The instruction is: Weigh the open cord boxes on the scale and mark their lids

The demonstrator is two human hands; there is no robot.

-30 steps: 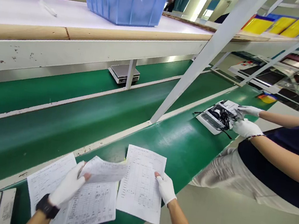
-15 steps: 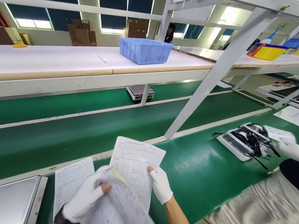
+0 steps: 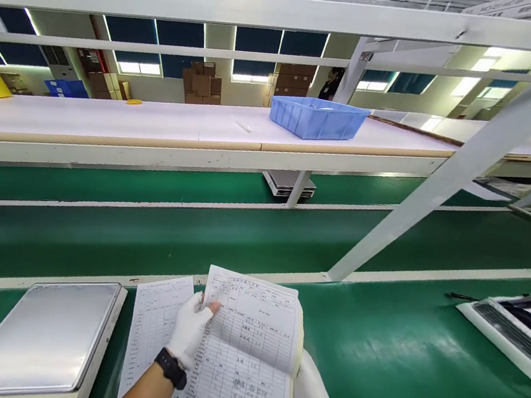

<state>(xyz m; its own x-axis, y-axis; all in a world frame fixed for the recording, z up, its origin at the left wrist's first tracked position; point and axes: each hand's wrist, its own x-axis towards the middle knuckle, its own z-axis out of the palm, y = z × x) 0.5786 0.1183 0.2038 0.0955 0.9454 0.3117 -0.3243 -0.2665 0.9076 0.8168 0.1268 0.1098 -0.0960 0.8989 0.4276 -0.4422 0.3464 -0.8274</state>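
A stack of printed forms (image 3: 245,353) with tables and handwritten entries is held up in front of me, with a crease across the top sheet. My left hand (image 3: 190,329), in a white glove with bare fingertips and a black watch (image 3: 171,368) at the wrist, pinches the stack's left edge with the thumb on top. At the right edge my right hand (image 3: 313,394), also gloved, supports the stack; its fingers are hidden behind the paper. Another printed sheet (image 3: 150,334) lies on the green bench to the left, partly behind my left hand.
A weighing scale (image 3: 42,333) with a metal plate stands at left on the green bench (image 3: 384,371). At the right edge lies a white tray of black cables (image 3: 522,327). A slanted white post (image 3: 423,193) rises ahead. A blue bin (image 3: 317,120) sits on the white shelf.
The blurred, lifted sheets now lie flat on the stack. My left hand has moved to the left edge, my right hand lower along the right edge. The view has swung left; the co-worker is out of sight.
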